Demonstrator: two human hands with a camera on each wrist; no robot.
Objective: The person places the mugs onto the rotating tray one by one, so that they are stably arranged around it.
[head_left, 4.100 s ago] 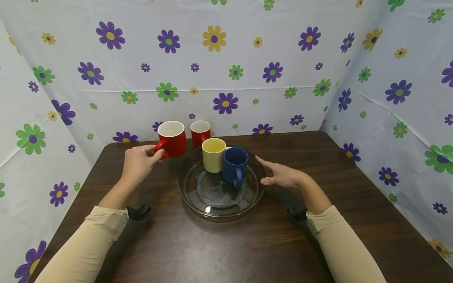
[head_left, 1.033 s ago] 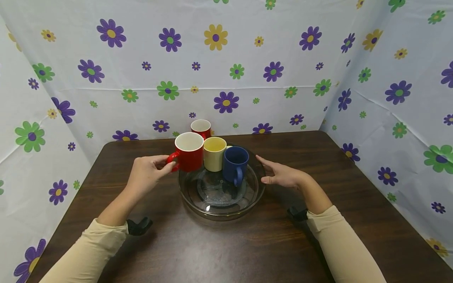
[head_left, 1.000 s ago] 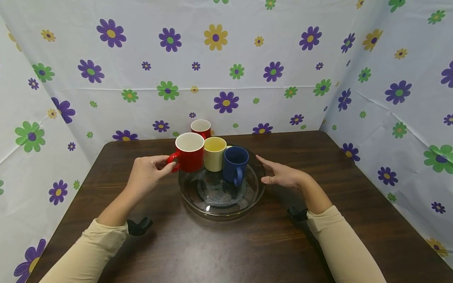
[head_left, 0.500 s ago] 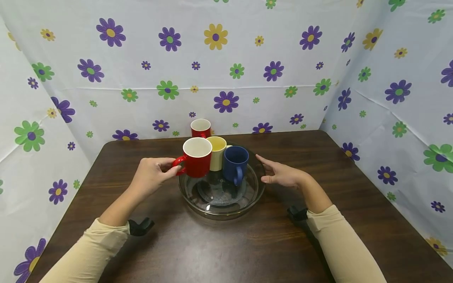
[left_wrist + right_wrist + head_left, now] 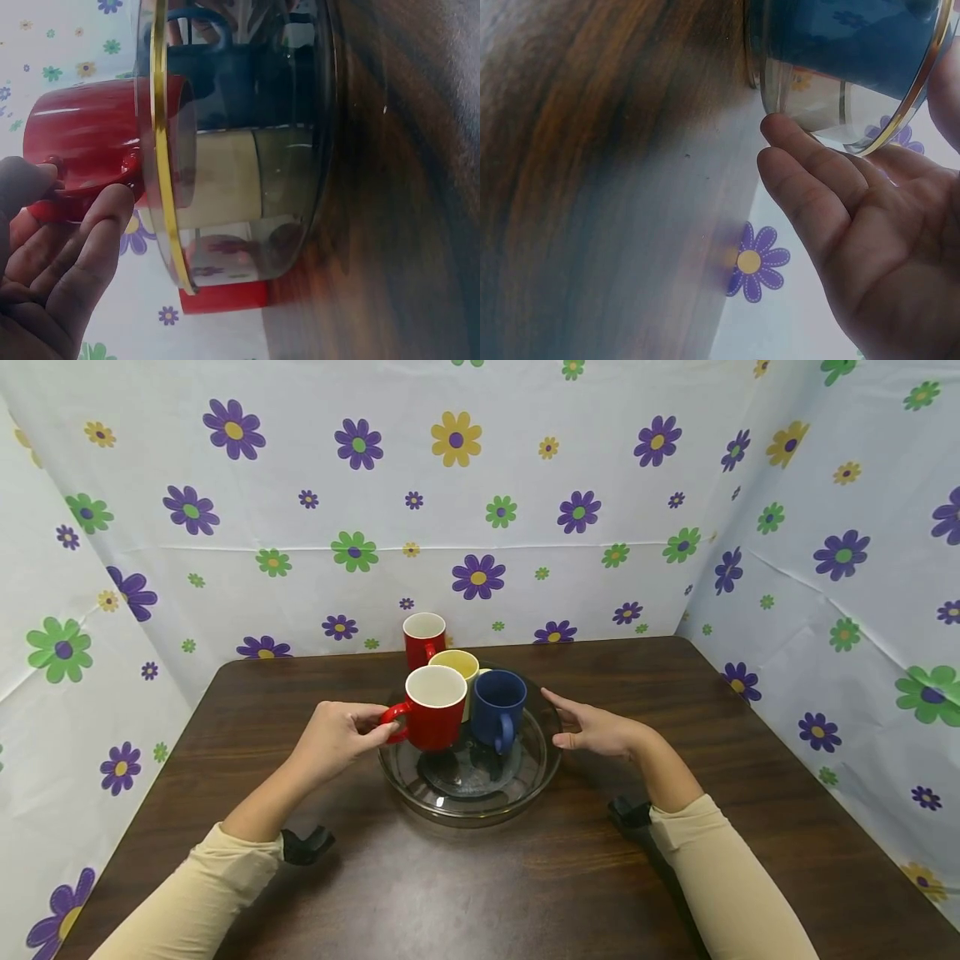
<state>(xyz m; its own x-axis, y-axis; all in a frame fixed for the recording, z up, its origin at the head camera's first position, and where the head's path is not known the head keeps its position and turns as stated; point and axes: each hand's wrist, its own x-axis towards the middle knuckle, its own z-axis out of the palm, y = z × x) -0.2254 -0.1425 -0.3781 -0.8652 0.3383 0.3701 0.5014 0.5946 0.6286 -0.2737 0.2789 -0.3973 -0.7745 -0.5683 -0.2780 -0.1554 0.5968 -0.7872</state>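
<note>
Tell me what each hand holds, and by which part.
The left hand holds the nearer red mug by its handle; the right hand holds nothing, fingers at the glass bowl's side.

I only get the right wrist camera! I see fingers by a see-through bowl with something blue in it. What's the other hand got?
Observer: The left hand is holding a red mug by its handle.
Operator: Ooh! Is it all the way down?
Observer: No, the left wrist view shows its base above the floor of the bowl.
Operator: Are there any more red ones?
Observer: Yes, a second red mug stands outside, behind the bowl, on the table.
</note>
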